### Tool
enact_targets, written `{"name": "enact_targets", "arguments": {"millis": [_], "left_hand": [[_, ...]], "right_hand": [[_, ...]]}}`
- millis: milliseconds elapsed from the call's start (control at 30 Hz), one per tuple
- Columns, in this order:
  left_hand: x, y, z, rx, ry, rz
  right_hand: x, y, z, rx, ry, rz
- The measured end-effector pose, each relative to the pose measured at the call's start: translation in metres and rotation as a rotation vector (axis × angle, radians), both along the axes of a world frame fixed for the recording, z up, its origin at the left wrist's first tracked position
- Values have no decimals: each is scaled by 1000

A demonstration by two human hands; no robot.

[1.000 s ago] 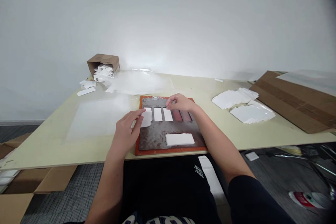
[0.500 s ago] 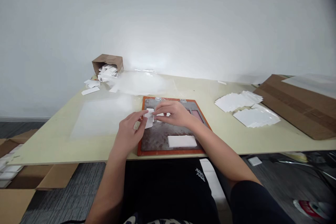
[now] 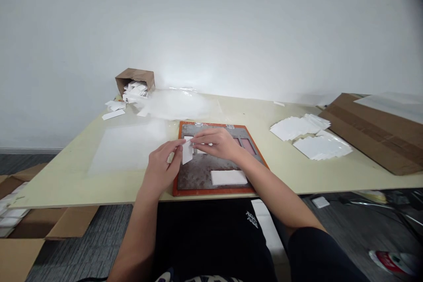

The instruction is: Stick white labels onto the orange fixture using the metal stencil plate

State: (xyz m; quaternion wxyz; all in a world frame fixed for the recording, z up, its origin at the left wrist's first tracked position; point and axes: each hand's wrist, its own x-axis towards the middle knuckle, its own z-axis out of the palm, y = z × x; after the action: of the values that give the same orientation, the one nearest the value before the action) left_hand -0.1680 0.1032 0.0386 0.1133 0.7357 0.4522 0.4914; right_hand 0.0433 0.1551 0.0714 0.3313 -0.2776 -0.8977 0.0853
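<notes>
Containers first: one brown cardboard box (image 3: 135, 80) tipped on its side at the far left corner of the desk (image 3: 66, 176), with white slips inside and spilling out (image 3: 114, 110) onto the desk. A second open cardboard box on the floor (image 3: 13, 224), below the desk's left edge, holds white pieces; I can't count them.

One grey metal plate with orange rim (image 3: 198, 172) sits at the near edge, mid-desk. It has a row of recessed slots along its far side. One slot with a white insert (image 3: 187, 138) shows left of the hands and two bare reddish slots (image 3: 247, 145) show to their right. The rest are hidden under the hands. One flat white stack (image 3: 228, 177) lies on the plate's near side.

Left hand (image 3: 161, 166): thumb and forefinger pinched on the small white paper slip (image 3: 187, 153). Right hand (image 3: 220, 143): fingers closed on the same slip's upper edge. The slip is upright above the plate's left part, between the two hands.

Others:
- two fanned piles of white sheets (image 3: 299, 127) towards the right edge, close together
- one flat brown cardboard panel (image 3: 370, 134) at the far right corner
- one clear plastic sheet (image 3: 128, 145) lying flat left of the plate
- one crumpled clear film (image 3: 175, 103) beside the tipped box
</notes>
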Motion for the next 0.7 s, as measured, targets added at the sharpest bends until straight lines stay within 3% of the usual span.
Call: {"name": "enact_targets", "arguments": {"millis": [200,433,700], "left_hand": [[0,-1,2,-23,-3,-4],[-1,1,-1,-21,1,25],[-1,-1,-1,-31,-13,24]], "right_hand": [[2,0,-1,-59,23,28],[6,1,-4,18,56,66],[7,1,-3,2,2,45]]}}
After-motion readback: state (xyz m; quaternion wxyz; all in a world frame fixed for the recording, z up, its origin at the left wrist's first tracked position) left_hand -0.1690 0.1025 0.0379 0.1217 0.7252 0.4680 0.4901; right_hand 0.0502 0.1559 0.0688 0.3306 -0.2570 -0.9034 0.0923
